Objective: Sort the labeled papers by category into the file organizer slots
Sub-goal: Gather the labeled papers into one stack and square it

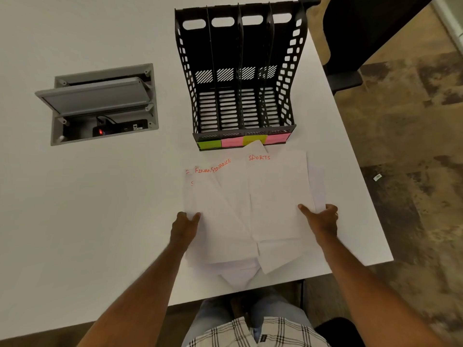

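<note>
A loose pile of white papers [240, 209] lies fanned out on the white table [100, 196] in front of me. Orange handwriting reads "FINANCE" on two sheets at the left and "SPORTS" on the sheet at the right [275, 191]. My left hand [185, 226] grips the pile's left edge. My right hand [322, 220] grips the right edge, thumb on top of the "SPORTS" sheet. Just beyond the papers stands a black file organizer [288, 78] with several empty slots. Green, pink, yellow and pink sticky labels [231, 142] run along its front lip.
A grey cable hatch [100, 103] with its lid open is sunk into the table at the left. The table's right edge runs close by the organizer and papers, with brown carpet beyond. A dark chair [350, 46] stands at the far right corner.
</note>
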{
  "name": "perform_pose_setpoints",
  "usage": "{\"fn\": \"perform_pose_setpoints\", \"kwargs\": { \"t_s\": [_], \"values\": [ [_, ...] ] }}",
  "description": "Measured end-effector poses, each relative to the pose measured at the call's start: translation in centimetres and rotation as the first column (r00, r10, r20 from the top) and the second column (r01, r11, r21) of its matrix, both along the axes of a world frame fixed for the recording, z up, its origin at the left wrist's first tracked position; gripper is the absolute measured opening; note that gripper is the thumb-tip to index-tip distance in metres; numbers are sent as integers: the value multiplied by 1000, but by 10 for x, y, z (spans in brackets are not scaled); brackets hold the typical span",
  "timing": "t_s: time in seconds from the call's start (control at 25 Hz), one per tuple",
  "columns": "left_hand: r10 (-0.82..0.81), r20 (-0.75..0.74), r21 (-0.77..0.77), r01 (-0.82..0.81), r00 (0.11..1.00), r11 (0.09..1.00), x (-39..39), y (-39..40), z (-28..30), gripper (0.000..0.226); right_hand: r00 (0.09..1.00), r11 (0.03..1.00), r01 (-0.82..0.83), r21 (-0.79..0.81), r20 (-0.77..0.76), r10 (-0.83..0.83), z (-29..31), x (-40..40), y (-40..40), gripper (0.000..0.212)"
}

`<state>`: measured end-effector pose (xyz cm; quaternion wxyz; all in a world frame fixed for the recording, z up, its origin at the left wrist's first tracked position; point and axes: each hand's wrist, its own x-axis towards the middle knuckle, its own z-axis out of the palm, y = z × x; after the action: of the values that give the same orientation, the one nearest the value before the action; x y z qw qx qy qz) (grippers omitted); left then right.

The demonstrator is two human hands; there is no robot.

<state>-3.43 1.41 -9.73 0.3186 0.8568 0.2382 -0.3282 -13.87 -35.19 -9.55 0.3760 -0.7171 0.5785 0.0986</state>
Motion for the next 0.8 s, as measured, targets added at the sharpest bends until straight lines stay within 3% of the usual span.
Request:
{"fn": "perform_pose_setpoints", "kwargs": {
  "t_s": [0.08, 0.24, 0.36, 0.44, 0.56, 0.68, 0.8],
  "values": [
    [45, -36, -9, -46, 998, 999, -4, 0, -1, 66, 1000, 999, 25, 31, 11, -25, 0, -3, 3, 99],
    [-38, -128, 29, 42, 991, 999, -15, 2, -1, 70, 994, 980, 24, 195, 99, -44, -1, -4, 7, 82],
    [-21, -35, 1, 21, 999, 1000, -19, 6, -2, 49, 991, 961, 33, 275, 116, -67, 0, -2, 8, 75],
    [95, -2, -100, -95, 995, 990, -20, 9, -1, 35, 990, 938, 20, 346, 125, -67, 2, -3, 7, 76],
    [257, -108, -323, -278, 960, 904, -20, 13, 7, 26, 991, 914, -35, 405, 130, -20, 3, -9, 3, 71],
    [309, -220, -455, -377, 925, 807, -20, 17, 9, 44, 990, 896, -56, 441, 142, -8, 3, -16, 3, 84],
    [357, -366, -521, -507, 859, 687, -23, 18, 10, 42, 969, 904, 90, 419, 173, -177, 3, -19, 4, 86]
  ]
}}
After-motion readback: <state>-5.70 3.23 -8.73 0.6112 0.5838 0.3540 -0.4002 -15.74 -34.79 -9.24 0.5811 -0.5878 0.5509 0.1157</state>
